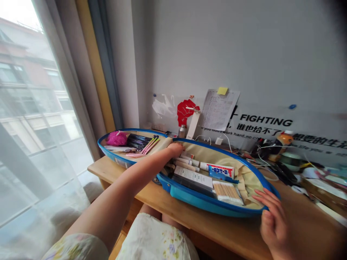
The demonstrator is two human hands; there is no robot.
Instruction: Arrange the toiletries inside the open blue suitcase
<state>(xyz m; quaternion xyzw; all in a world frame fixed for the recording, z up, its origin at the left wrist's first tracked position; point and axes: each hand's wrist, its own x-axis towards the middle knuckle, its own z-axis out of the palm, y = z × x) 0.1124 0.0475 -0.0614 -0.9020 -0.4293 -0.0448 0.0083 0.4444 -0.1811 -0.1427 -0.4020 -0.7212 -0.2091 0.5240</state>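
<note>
a person sits at a wooden desk (pixel 217 231) beside a window (pixel 32 108), with an open case (pixel 206 204) lying on the desk. the case has a blue rim and a beige lining, and its two halves are spread wide. the left hand (pixel 175 148) reaches across and rests on a beige fabric flap (pixel 162 144) at the middle of the case, with the fingers (pixel 179 147) loosely curled over it; whether they grip the flap cannot be told. the right hand (pixel 272 224) is at the near right rim, with the fingers (pixel 264 198) spread open, just at the blue edge and holding nothing. in the half nearer the window lie a pink bath puff (pixel 116 138), a black pack (pixel 138 141) and slim pink and yellow tools (pixel 150 144). the other half holds pale tubes (pixel 185 163), a blue, white and red box (pixel 221 171), a white box (pixel 193 177) and a pack of cotton swabs (pixel 227 192). behind the case, a printed sheet (pixel 218 110) with a yellow sticky note (pixel 222 91) is fixed to the wall (pixel 257 54).
</note>
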